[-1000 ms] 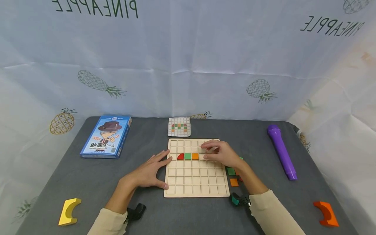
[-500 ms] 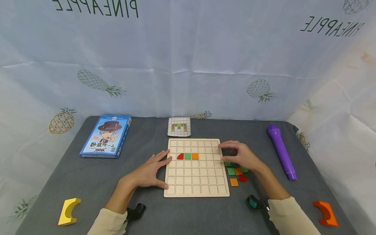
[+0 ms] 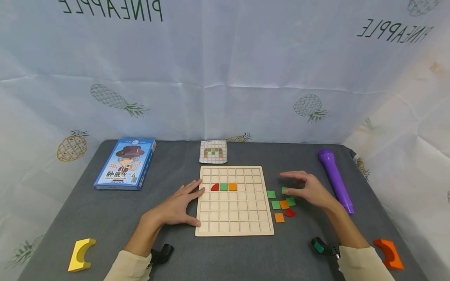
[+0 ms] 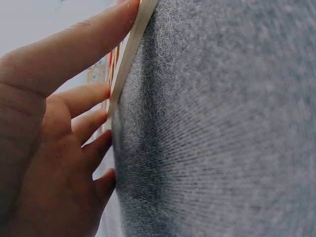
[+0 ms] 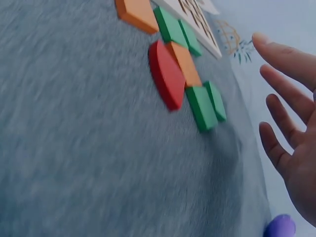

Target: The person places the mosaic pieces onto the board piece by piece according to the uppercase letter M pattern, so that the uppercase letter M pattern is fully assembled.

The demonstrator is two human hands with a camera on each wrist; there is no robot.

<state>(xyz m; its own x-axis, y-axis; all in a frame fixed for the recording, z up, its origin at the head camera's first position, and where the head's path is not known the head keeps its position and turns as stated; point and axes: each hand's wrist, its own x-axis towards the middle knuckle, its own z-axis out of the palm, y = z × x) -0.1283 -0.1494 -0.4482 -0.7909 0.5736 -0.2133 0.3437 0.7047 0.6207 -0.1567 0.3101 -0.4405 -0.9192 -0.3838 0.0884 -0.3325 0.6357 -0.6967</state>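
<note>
A square wooden grid board [image 3: 234, 218] lies mid-table. In one of its rows sit a red rounded-corner tile [image 3: 215, 187], a green square tile [image 3: 223, 187] and an orange square tile [image 3: 232, 187], side by side. My left hand [image 3: 179, 205] rests at the board's left edge, fingers spread, thumb low and fingertips higher up the edge. Right of the board, my right hand [image 3: 311, 190] hovers with fingers apart and nothing between them. Its thumb overlaps a loose green tile [image 3: 284, 190] in the head view. Beside that lie several loose tiles, including a red one [image 5: 167, 76] and orange ones [image 3: 279, 217].
Behind the board is a small pattern card [image 3: 213, 160] with coloured squares. A blue game box [image 3: 124, 164] lies back left, a purple microphone [image 3: 335, 180] at right. A yellow arch block [image 3: 81, 254] and an orange arch block [image 3: 389, 254] sit near the front corners.
My right hand has moved right, from over the board to beyond the loose tiles, and its fingers have spread. The left hand and the row of three tiles stay put.
</note>
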